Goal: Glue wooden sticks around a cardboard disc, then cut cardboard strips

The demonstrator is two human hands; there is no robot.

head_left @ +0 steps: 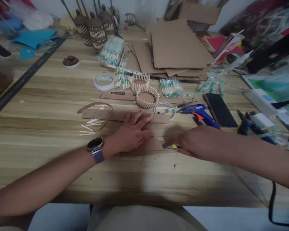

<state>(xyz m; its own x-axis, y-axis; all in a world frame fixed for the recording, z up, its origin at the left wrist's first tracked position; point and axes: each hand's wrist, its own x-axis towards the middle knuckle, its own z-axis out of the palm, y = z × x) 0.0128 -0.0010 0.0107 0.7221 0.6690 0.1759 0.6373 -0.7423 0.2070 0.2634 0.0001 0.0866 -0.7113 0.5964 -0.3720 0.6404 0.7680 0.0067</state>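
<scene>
My left hand (132,133), with a watch on its wrist, lies flat with fingers spread on a piece of brown cardboard (146,147). Its fingertips reach over a long cardboard strip (98,114). My right hand (190,141) is closed around a utility knife (174,146) with a yellow part; its blade end meets the cardboard's right side, and most of the handle is hidden. Just beyond the hands stand two rings of small sticks on cardboard bases, the nearer ring (147,96) touching the farther ring (139,82).
Loose sticks (86,132) and a curved cardboard strip (93,104) lie left. A blue glue gun (202,112), tape roll (156,109) and phone (220,110) sit right. Behind are white tape (104,81), bagged sticks (112,49), stacked cardboard (178,45) and stick-covered lidded models (96,32).
</scene>
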